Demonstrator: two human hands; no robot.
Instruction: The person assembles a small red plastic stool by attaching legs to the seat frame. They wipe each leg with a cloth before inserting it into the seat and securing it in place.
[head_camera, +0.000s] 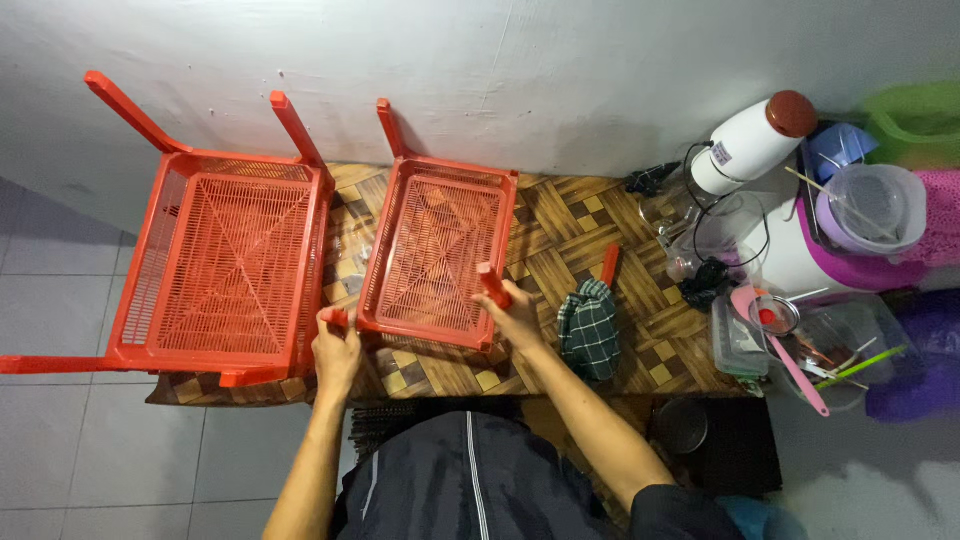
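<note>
Orange tray sat mid-assembly: right hand clamped a leg at its five o'clock corner, left hand pinched another at seven; seating needs firm, straight pressure.

Checked cloth, white flask, perhaps a blender jar

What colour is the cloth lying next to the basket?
The cloth is dark green with a white checked pattern, seen best from the head camera.
</note>
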